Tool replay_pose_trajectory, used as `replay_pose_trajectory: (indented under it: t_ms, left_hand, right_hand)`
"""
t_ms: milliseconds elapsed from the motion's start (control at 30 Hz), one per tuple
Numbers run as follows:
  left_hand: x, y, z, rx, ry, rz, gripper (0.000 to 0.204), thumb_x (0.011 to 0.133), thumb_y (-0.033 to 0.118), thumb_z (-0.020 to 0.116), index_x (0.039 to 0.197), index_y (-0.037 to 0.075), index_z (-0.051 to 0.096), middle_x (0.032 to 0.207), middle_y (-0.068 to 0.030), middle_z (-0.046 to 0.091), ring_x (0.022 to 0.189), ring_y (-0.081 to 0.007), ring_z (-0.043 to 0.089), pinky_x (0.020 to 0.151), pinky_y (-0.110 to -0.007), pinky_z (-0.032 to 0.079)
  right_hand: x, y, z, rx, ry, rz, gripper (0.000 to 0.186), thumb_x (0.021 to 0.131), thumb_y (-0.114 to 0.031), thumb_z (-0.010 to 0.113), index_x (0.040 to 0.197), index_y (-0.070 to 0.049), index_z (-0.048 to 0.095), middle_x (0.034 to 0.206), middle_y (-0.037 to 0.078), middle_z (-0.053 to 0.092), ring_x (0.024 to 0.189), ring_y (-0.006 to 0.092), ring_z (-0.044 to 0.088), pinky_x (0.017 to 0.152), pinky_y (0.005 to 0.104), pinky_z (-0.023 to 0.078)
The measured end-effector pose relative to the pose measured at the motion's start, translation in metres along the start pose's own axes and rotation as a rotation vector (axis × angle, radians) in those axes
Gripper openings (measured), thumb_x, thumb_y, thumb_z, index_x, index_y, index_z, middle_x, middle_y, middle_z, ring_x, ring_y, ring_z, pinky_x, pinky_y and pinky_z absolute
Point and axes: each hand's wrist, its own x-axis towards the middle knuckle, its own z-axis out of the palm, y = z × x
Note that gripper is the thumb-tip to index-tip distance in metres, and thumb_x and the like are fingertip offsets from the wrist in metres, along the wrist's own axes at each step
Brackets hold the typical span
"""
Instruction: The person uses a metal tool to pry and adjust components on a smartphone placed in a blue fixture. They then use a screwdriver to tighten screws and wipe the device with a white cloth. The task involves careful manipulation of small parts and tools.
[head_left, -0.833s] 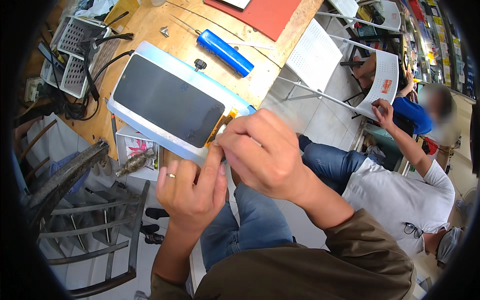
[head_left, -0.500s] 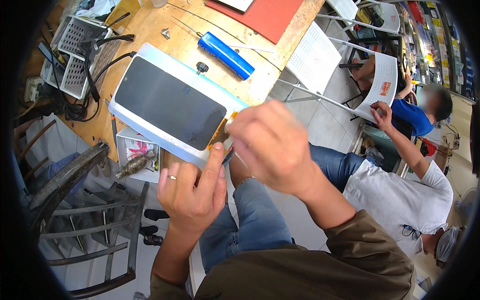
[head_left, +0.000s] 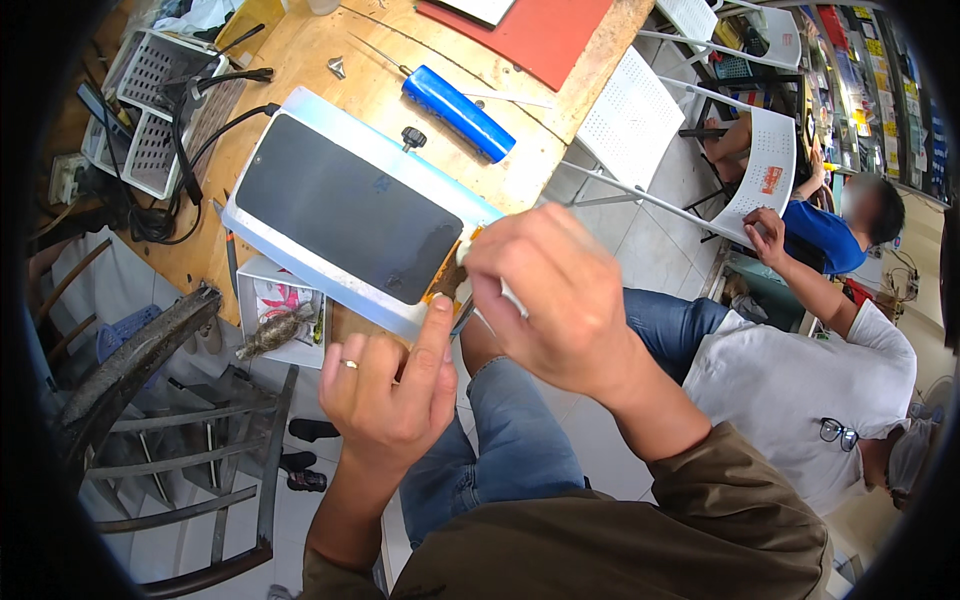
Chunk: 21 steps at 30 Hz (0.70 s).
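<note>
A phone screen [head_left: 345,210], dark and rectangular, lies on a pale blue-white plate with a cord [head_left: 225,130] at its far left end. An orange-brown ribbon cable [head_left: 447,280] sticks out of the screen's near right end. My left hand [head_left: 395,395], a ring on one finger, rests its stretched index fingertip on the ribbon's lower end; its other fingers are loosely bent. My right hand [head_left: 545,295] is closed in a pinch just right of the ribbon, slightly blurred. A small whitish tip [head_left: 463,252] shows at its fingers; what they hold is mostly hidden.
Beyond the plate lie a blue-handled pointed tool [head_left: 458,113], a black knob [head_left: 412,138] and a red mat [head_left: 540,40]. White baskets [head_left: 150,150] with cables stand at left, an open small box [head_left: 285,345] below. Another person [head_left: 800,390] in white sits at right.
The view has shifted a little, so the plate and tools sit slightly further right. My right hand has moved slightly at the ribbon; my left fingertip stays there.
</note>
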Motion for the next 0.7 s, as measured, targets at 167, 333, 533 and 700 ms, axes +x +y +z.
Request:
replay_pose_trajectory:
  t_ms: [167, 333, 533, 700]
  left_hand:
    - [-0.002, -0.003, -0.002, -0.040, 0.024, 0.032, 0.037, 0.084, 0.010, 0.072, 0.119, 0.009, 0.083, 0.075, -0.0020, 0.039, 0.061, -0.0209, 0.043, 0.057, -0.037, 0.031]
    - [0.010, -0.006, -0.014, -0.137, 0.087, -0.118, 0.033, 0.083, 0.006, 0.071, 0.113, 0.008, 0.083, 0.079, -0.0037, 0.046, 0.069, -0.0231, 0.048, 0.063, -0.036, 0.037]
    - [0.063, -0.026, -0.036, -0.130, -0.105, -0.058, 0.036, 0.080, 0.000, 0.067, 0.108, 0.015, 0.083, 0.124, -0.0152, 0.061, 0.120, -0.0364, 0.054, 0.105, -0.049, 0.036]
    - [0.093, -0.032, -0.035, -0.131, -0.291, 0.066, 0.037, 0.079, 0.000, 0.064, 0.104, 0.017, 0.084, 0.158, -0.0228, 0.052, 0.152, -0.0470, 0.037, 0.125, -0.054, 0.020]
  right_hand:
    - [-0.001, -0.001, 0.002, 0.052, -0.042, -0.048, 0.032, 0.067, 0.010, 0.080, 0.094, -0.001, 0.067, 0.092, 0.012, 0.069, 0.076, 0.0303, 0.066, 0.066, 0.0381, 0.052]
    - [0.000, -0.001, 0.002, 0.022, -0.003, -0.002, 0.032, 0.066, 0.011, 0.081, 0.094, 0.000, 0.068, 0.091, 0.012, 0.069, 0.076, 0.0300, 0.065, 0.065, 0.0375, 0.053]
    - [-0.002, -0.004, 0.004, -0.027, 0.035, 0.006, 0.025, 0.070, 0.003, 0.077, 0.092, 0.000, 0.066, 0.091, 0.012, 0.064, 0.078, 0.0294, 0.062, 0.067, 0.0383, 0.051]
    - [-0.006, -0.006, 0.007, -0.017, 0.021, -0.077, 0.020, 0.072, 0.000, 0.075, 0.089, 0.000, 0.064, 0.092, 0.012, 0.063, 0.077, 0.0281, 0.061, 0.068, 0.0382, 0.051]
